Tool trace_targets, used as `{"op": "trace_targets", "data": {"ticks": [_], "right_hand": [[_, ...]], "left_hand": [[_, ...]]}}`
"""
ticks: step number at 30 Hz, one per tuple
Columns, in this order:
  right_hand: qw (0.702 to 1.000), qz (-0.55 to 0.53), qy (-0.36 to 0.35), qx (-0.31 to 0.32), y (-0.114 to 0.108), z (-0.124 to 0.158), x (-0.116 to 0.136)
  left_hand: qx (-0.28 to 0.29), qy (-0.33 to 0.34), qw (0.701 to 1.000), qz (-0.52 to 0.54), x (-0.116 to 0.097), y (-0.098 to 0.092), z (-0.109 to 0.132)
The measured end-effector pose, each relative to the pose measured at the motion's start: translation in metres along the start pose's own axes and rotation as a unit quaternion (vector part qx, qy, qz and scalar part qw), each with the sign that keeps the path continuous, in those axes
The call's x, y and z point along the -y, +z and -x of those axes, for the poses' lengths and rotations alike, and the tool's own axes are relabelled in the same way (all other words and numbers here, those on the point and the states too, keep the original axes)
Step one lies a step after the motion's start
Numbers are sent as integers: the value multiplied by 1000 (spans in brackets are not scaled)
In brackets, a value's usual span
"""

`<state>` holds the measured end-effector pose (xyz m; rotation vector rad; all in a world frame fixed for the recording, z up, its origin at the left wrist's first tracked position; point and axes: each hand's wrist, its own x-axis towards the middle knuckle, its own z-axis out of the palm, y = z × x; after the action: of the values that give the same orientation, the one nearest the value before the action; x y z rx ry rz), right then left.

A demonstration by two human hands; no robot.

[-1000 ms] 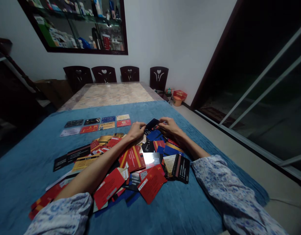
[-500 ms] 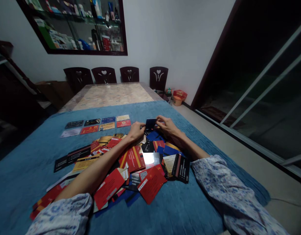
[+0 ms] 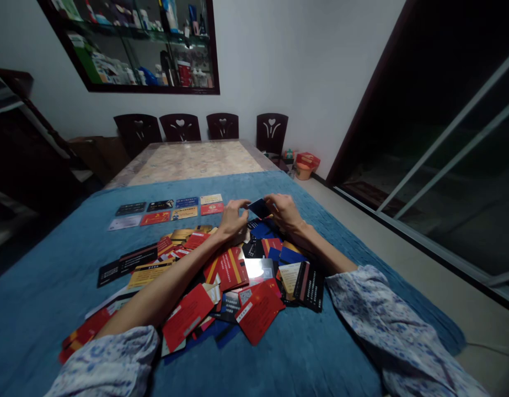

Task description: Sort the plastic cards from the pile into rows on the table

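- We see the dining table (image 3: 188, 157) running away toward twelve o'clock, its marbled top bare at the far end.
- A blue cloth (image 3: 316, 342) covers the near part, presumably to give thin cards a soft, non-slip surface.
- The loose heap of bank-style cards (image 3: 226, 268) spreads from six to eight o'clock of the hands, likely to keep it within easy reach.
- At nine o'clock lie two neat rows of cards (image 3: 185, 213), four in each, apart from the heap, so each face stays readable, we judge.
- The right hand (image 3: 287, 212) pinches the dark card's right end; the left hand (image 3: 233, 220) curls at its left end, though we cannot tell whether it pinches.
- The dark card (image 3: 260, 208) sits tilted between them above the heap's far edge, seemingly steadied from both ends.
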<state>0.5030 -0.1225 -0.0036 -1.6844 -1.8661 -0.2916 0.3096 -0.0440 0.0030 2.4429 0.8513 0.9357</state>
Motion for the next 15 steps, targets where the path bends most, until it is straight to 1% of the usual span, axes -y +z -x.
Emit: {"op": "trace_targets", "data": {"ticks": [3,8,15], "right_hand": [[1000,17,-8,9,1,0,3],[999,49,-23,6,3,-3,8],[996,77,-37,30,1,-14,19]], "left_hand": [[0,-2,1000,0,-2,0,1],[7,-15,1000,-11,-4,-1,1],[12,-20,1000,-20,1,-6,-2]]}}
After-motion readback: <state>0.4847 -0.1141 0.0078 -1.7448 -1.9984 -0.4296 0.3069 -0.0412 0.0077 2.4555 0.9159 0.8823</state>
